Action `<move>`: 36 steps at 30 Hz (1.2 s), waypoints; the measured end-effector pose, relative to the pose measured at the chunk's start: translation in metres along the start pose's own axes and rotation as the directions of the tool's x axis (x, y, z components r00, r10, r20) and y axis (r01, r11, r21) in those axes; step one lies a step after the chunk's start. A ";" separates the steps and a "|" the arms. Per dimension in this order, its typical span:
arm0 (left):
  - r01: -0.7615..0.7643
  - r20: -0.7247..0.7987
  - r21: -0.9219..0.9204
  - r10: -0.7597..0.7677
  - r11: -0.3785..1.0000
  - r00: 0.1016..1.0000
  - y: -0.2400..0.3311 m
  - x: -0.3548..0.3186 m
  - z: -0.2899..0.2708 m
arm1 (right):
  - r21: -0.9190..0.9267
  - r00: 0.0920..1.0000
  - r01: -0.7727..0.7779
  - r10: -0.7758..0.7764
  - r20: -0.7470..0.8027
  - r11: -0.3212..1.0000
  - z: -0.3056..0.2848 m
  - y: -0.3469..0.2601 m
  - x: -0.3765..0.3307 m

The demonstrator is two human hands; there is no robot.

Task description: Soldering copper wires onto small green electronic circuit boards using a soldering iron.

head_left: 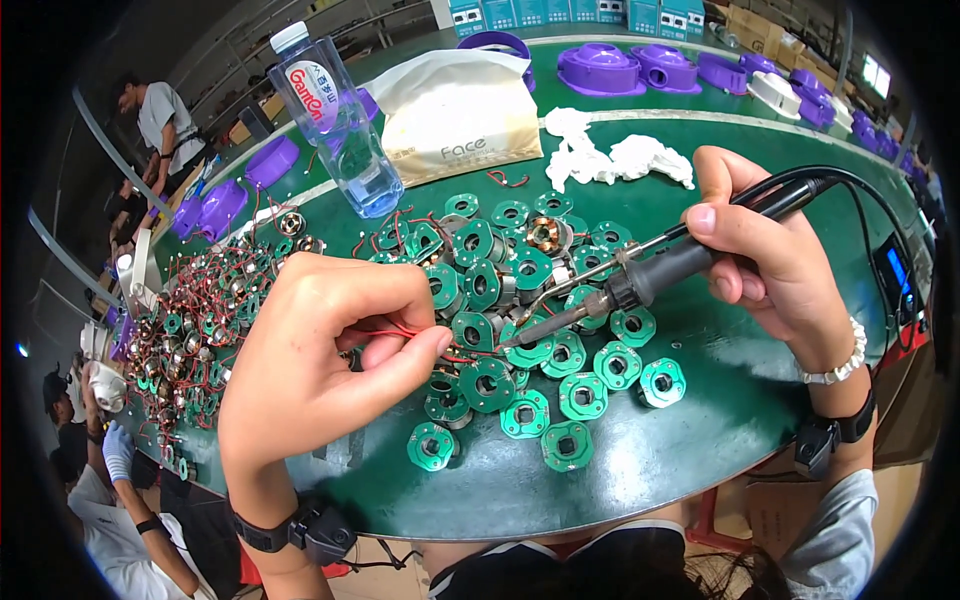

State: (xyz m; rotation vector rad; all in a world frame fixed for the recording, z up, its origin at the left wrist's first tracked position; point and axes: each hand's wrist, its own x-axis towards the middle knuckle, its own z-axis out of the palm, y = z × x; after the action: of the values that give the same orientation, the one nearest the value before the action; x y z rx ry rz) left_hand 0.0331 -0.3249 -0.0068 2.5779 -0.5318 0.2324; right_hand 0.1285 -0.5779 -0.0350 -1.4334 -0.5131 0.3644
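Note:
My left hand [330,350] is closed, thumb and forefinger pinching thin red wires [474,351]. My right hand [765,245] grips a black-handled soldering iron [672,272], which has a thin metal tube running alongside it. The iron's tip points left and down, close to the wire ends; whether it touches them I cannot tell. Beneath both hands lie several small motors topped with green circuit boards [583,397], each board with a hole in its middle. Left of my left hand, a heap of similar motors with red wires [190,345] covers the table.
A water bottle [345,135] and a tissue pack [455,120] stand behind the boards, beside crumpled white tissues [620,158]. Purple housings [600,72] line the far side of the green table [690,440]. A black cable loops right, near a lit display [897,270]. People work at left.

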 end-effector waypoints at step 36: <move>0.079 -0.105 0.025 -0.075 0.997 0.992 0.009 0.001 0.005 | -0.020 0.996 0.044 -0.045 -0.072 0.999 -0.009 -0.007 0.002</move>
State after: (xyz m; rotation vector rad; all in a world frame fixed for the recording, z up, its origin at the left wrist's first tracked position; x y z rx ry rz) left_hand 0.0306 -0.3346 -0.0073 2.5920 -0.3927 0.3486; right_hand 0.1350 -0.5855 -0.0288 -1.4452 -0.4903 0.2719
